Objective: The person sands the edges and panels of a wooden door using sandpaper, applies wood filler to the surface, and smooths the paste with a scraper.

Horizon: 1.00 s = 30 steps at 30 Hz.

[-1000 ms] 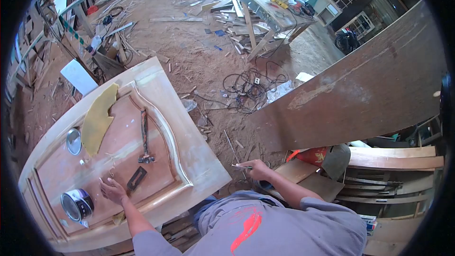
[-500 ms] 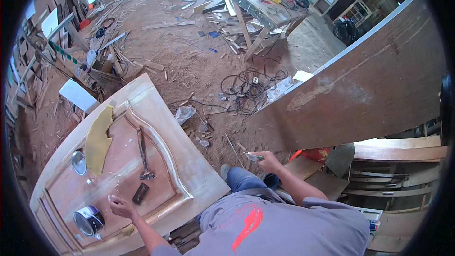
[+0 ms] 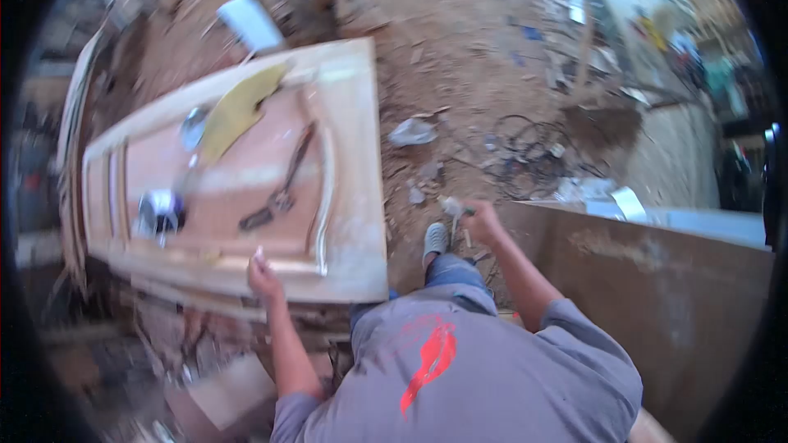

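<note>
My right hand (image 3: 486,226) is closed round the green handle of a putty knife (image 3: 452,207), its pale blade smeared by motion, above the dirt floor. Beside the near edge of a wooden door panel (image 3: 357,189), my left hand (image 3: 264,279) is closed, with a small white bit (image 3: 258,253) at the fingertips that I cannot make out. On the panel lie a hammer (image 3: 299,160), a dark block (image 3: 256,219) and a torn yellow sheet (image 3: 238,113) that looks like sandpaper. A paint can (image 3: 161,213) and a round shiny tin (image 3: 193,129) are at its left.
A large brown board (image 3: 648,279) stands on the right. Tangled cable (image 3: 529,148) and a clear plastic bag (image 3: 413,132) lie on the floor. Wood scraps are strewn at the back, and a white panel (image 3: 250,23) lies beyond the door panel.
The view has swung and blurred, so the door panel now appears straighter. My left hand has moved from over the panel to its near edge. My right hand still holds the putty knife.
</note>
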Tool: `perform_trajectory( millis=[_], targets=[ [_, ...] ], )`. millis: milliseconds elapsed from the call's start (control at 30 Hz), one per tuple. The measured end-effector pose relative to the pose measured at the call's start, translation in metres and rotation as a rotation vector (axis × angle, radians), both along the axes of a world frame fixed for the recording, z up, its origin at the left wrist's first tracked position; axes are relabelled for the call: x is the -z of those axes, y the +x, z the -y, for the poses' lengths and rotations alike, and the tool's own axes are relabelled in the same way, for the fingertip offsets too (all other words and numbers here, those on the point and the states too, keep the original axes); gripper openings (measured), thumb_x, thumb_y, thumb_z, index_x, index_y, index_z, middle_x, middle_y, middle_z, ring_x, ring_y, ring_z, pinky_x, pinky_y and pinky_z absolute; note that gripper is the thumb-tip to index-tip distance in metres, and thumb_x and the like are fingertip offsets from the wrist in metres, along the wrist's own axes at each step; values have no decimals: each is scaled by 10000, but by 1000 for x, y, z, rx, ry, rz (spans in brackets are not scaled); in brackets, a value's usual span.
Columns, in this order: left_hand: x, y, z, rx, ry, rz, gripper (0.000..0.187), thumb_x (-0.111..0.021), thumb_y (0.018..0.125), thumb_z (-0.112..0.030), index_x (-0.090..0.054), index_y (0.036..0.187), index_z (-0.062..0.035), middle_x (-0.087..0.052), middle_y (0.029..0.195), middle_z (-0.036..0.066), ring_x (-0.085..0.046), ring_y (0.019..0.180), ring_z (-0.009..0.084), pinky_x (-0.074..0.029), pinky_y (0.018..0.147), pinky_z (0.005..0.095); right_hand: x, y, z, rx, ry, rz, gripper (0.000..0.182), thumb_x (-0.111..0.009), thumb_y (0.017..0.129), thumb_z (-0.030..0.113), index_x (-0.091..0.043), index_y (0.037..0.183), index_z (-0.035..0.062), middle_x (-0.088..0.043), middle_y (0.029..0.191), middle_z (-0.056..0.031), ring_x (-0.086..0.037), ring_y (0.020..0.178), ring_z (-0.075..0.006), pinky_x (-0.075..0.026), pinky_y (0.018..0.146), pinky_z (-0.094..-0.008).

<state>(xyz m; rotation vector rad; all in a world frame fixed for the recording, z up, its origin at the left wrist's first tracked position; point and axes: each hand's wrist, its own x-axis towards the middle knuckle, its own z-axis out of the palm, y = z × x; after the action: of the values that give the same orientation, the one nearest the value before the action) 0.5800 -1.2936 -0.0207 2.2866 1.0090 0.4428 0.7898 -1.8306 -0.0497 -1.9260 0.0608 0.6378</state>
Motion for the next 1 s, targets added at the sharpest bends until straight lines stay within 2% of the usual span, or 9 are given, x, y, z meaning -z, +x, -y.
perform_trajectory(
  millis=[133,233,300,467,600,700,800,867,1000],
  targets=[
    [-53,-45,111,-132,-140,-181,235,-610,1045,-224,-691,1114,-14,-736,978,196,-720,860,352,-552,712,437,-37,63,-36,-217,-271,281,375,-698,901,75,-760,1270,97,-779,1149,-189,-744,1091,-310,-550,972,-401],
    [-17,-109,165,-128,-121,-214,237,-656,1009,-234,-693,1087,-13,-733,946,190,-728,835,328,-569,742,437,-64,101,-85,-340,-215,397,380,-692,893,120,-750,1268,96,-746,1172,-236,-698,1136,-416,-542,993,-462],
    [5,-151,198,-79,-70,-312,217,-690,973,-186,-698,1097,-8,-735,970,197,-734,874,334,-576,805,446,-91,125,-131,-538,-404,396,375,-671,893,112,-749,1259,96,-740,1189,-225,-684,1139,-418,-537,996,-486],
    [33,-197,249,-230,-230,-301,437,-641,850,-6,-663,1286,-4,-722,1194,247,-701,1141,400,-563,987,457,-42,154,-213,-709,-401,779,228,-639,881,109,-782,1051,60,-756,1077,-199,-723,1055,-376,-563,938,-492],
    [39,-188,244,-176,-34,-169,567,-585,815,-14,-606,1380,13,-623,1405,270,-628,1279,413,-511,1067,449,-43,97,-229,-953,-659,733,185,-653,851,128,-797,943,57,-768,1019,-166,-735,1009,-345,-587,890,-457],
    [41,-173,229,-297,-240,-100,611,-622,778,-13,-600,1388,5,-565,1489,266,-620,1305,387,-533,1016,420,-45,6,-213,-1084,-670,622,228,-655,823,155,-793,983,69,-768,1016,-177,-742,1002,-354,-595,891,-470],
    [43,-172,206,-157,-11,-234,643,-625,751,-4,-591,1393,-13,-517,1522,275,-655,1250,393,-555,1027,405,-64,-42,-202,-1133,-577,413,332,-651,802,160,-795,1096,111,-765,1098,-187,-737,1057,-361,-587,937,-475],
    [42,-174,190,-224,-260,-246,662,-649,739,-17,-585,1398,-19,-557,1466,265,-697,1139,358,-568,961,395,-68,-39,-209,-1076,-557,213,434,-635,815,151,-783,1223,159,-756,1172,-194,-723,1112,-356,-568,987,-459],
    [40,-198,164,-221,-451,-283,637,-742,773,-77,-595,1391,-31,-719,1141,203,-742,901,310,-569,854,458,-70,23,-229,-725,-550,539,352,-611,855,124,-788,1158,100,-761,1067,-215,-735,1039,-390,-582,938,-478]
  ],
)
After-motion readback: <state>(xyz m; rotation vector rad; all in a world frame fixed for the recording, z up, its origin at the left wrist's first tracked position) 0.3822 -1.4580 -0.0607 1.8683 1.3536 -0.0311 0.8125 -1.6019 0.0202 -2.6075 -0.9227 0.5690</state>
